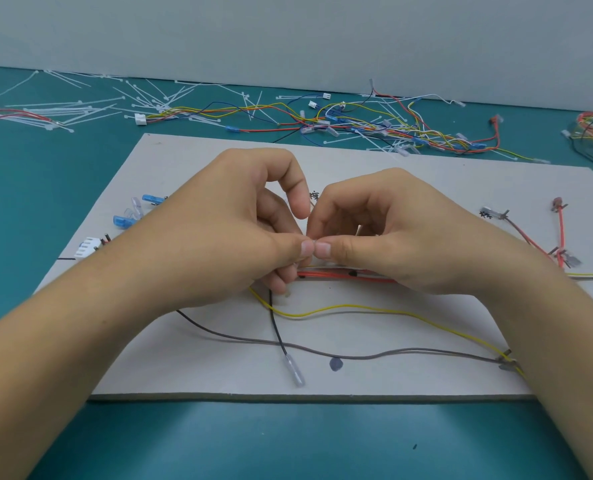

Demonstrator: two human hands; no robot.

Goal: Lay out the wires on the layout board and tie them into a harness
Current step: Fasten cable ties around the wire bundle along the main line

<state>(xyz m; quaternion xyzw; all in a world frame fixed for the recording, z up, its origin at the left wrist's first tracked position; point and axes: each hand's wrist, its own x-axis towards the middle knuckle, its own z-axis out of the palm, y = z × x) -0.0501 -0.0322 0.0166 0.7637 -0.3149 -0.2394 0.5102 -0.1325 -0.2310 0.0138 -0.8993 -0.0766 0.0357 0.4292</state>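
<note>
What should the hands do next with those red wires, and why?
Probably pull the small pale piece snug. The left hand and right hand both pinch it just above the red wires on the layout board; it looks like a tie, though mostly hidden.

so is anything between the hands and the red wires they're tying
Nothing visible. The left hand and right hand pinch what looks like a cable tie right above the red wires; the loose yellow wire and grey wire lie nearer the person.
</note>
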